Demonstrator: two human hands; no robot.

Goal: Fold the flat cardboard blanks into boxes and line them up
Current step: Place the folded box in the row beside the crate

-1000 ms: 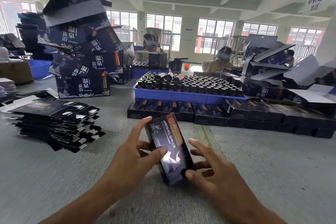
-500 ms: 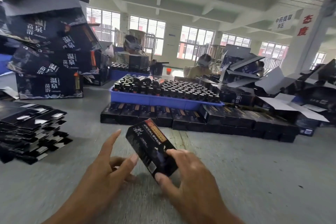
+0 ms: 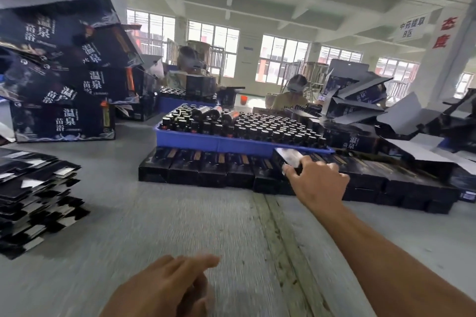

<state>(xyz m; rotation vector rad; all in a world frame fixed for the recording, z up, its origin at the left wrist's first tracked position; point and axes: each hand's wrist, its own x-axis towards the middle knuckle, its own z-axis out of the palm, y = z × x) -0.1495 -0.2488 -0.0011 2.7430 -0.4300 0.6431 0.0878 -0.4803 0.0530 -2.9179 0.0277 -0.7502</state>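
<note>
Box [image 3: 289, 158] gripped by right hand [image 3: 318, 183] atop row [image 3: 206, 170], long axis pointing away; left hand [image 3: 164, 288] empty, fingers loose.

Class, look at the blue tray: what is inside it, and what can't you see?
The blue tray holds rows of upright dark bottles, with a few lying across their tops at the left. The tray's floor is hidden beneath them.

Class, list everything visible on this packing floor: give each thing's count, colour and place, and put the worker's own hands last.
Folded box: one, black, held at the box row.
Box row: many, black, in front of the tray.
Flat blanks: one stack, black and white, far left.
Tray: one, blue, centre.
Bottles: many, dark, in the tray.
Large cartons: several, dark blue, stacked upper left.
Open cartons: several, dark with grey insides, right.
Workers: two, behind the tray.
Left hand: open, bottom centre, holding nothing.
Right hand: grips the folded box.
</note>
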